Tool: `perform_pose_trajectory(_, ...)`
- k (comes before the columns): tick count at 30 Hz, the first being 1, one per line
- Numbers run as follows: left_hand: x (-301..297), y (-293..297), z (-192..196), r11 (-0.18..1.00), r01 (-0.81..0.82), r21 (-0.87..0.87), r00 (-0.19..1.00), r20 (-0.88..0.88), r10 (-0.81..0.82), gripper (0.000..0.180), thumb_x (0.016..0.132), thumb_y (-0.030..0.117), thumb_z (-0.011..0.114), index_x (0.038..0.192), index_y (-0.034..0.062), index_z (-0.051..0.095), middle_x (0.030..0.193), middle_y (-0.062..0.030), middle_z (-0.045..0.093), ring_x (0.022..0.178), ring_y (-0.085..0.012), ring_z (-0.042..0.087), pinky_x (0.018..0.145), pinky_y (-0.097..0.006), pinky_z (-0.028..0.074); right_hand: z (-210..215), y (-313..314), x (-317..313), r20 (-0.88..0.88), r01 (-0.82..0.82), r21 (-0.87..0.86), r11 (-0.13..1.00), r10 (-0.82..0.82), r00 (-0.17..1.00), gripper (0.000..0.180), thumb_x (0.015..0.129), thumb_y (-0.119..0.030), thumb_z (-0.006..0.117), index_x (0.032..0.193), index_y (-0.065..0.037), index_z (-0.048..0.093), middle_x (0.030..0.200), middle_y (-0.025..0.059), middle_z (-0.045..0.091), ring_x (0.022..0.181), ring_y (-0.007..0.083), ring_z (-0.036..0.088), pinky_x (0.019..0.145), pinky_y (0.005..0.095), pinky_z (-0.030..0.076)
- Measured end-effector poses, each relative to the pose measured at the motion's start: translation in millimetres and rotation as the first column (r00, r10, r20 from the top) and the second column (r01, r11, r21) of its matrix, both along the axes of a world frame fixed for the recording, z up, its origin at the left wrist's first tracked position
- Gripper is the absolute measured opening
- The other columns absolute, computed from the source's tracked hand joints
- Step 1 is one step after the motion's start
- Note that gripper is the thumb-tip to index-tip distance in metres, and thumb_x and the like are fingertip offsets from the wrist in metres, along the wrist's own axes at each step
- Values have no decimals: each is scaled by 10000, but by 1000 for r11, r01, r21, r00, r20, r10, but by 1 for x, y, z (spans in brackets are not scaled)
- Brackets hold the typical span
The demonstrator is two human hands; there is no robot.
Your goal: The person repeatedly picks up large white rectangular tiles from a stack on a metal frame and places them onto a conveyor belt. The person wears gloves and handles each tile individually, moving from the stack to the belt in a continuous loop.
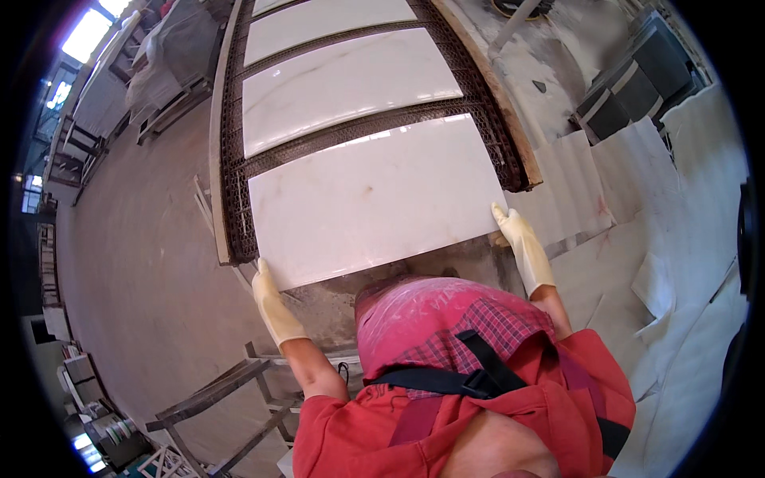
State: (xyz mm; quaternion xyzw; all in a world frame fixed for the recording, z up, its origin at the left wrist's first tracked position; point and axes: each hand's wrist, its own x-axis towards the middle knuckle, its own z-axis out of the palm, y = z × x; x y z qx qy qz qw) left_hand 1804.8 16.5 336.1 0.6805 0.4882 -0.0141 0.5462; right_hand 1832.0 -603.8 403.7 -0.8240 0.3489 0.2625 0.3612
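Note:
The nearest glossy white stone slab (pixel 374 199), faintly veined, lies at the near end of a brown mesh conveyor belt (pixel 498 147), its front edge jutting past the belt's end. My left hand (pixel 275 307), in a pale yellow rubber glove, is closed on the slab's near left corner, thumb along its side. In a matching glove, my right hand (pixel 524 248) grips the near right corner with the thumb on top. The fingers under the slab are hidden from view. Beyond it lies a second white slab (pixel 351 88), a narrow gap apart.
Wooden rails (pixel 217 151) border the conveyor, with more slabs farther back. A wooden trestle frame (pixel 211 394) stands low left of me. White sheeting (pixel 685 239) spreads on the right, near dark grey boxes (pixel 625 95). Wrapped stacks (pixel 171 64) stand far left.

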Motion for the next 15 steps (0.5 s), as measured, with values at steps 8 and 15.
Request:
perform_pose_trajectory(8,-19,20,-34,999,14,-42,1000,15,-13,633,1001,547,527,1314,4,616,1233,-106,669,1066,-264,651,883,-456,529,-24,6,-17,9,59,84,995,-60,998,711,971,-672,465,1209,-4,522,814,154,746,620,228,704,591,352,572)
perform_pose_trajectory(15,-25,26,-34,925,171,339,980,-157,-124,722,982,627,403,1256,7,653,1223,-235,675,1165,-379,631,1015,-446,458,-33,10,-12,72,53,191,980,-68,995,700,971,-644,501,1218,10,535,806,183,726,594,260,695,536,363,572)
